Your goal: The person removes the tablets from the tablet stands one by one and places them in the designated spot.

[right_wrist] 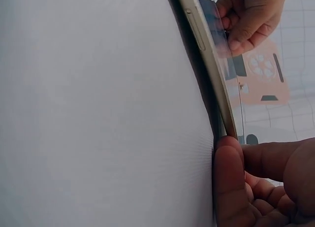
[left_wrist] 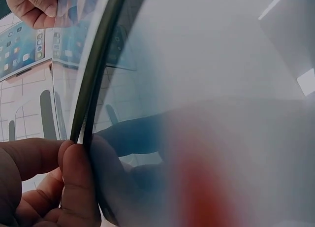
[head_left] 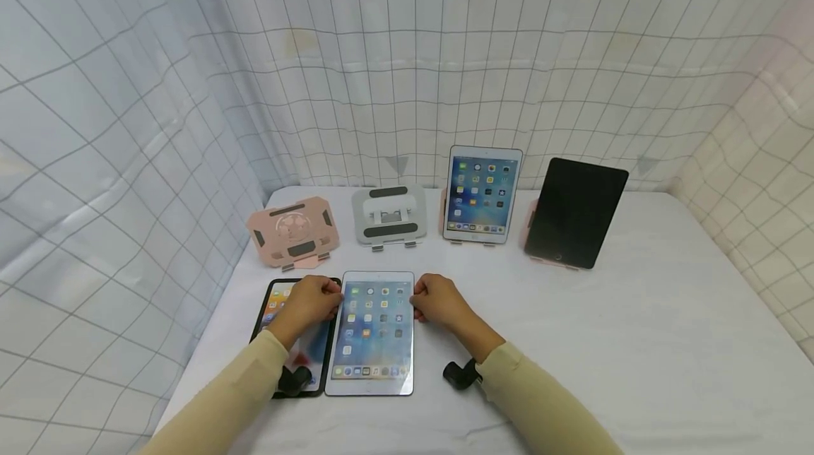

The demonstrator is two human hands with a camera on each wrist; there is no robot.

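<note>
Left hand and right hand pinched white tablet's sides! | Black-framed tablet lay just left of it | uneven lift could've snagged it

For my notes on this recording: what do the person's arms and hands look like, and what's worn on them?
The left hand and right hand wear no gloves. The left sleeve and right sleeve are long, plain and pale cream. Small black rounded devices show near both wrists.
</note>
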